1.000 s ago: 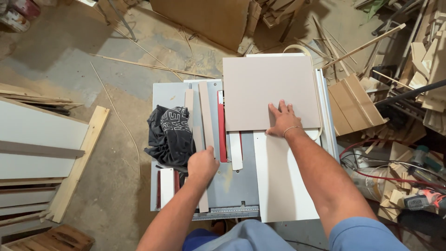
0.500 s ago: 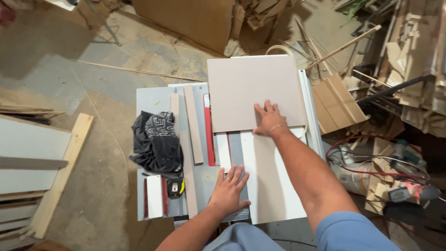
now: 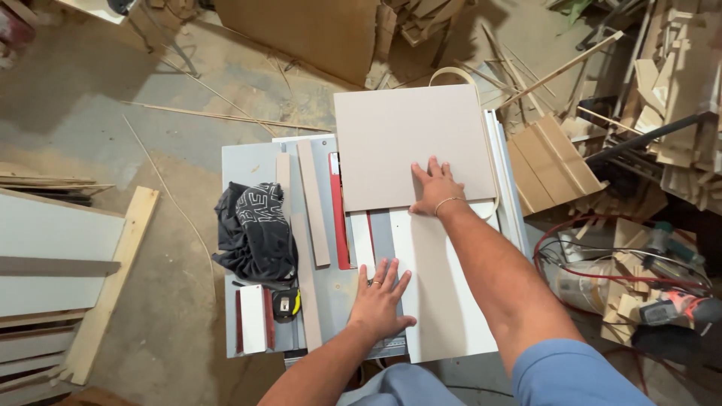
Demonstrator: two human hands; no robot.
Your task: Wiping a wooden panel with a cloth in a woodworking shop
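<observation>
My right hand [image 3: 436,188] lies flat with fingers spread on the near edge of a square grey-beige board [image 3: 406,143], which sits at the far end of a table saw [image 3: 252,162]. My left hand [image 3: 380,297] rests flat, fingers apart, on the saw top at its near end, beside a long white panel [image 3: 444,293] that runs under my right forearm. A red strip [image 3: 338,218] and narrow wooden strips [image 3: 312,203] lie to the left of the hands.
A black printed cloth [image 3: 252,233], a yellow tape measure [image 3: 286,303] and a small white block [image 3: 252,318] sit on the saw's left side. Scrap wood [image 3: 669,98] and a power tool [image 3: 677,308] crowd the right. White panels [image 3: 53,256] lie on the floor at the left.
My left hand has moved right, from the wooden strips to the saw top by the white panel, and opened flat. My right hand has stayed on the square board.
</observation>
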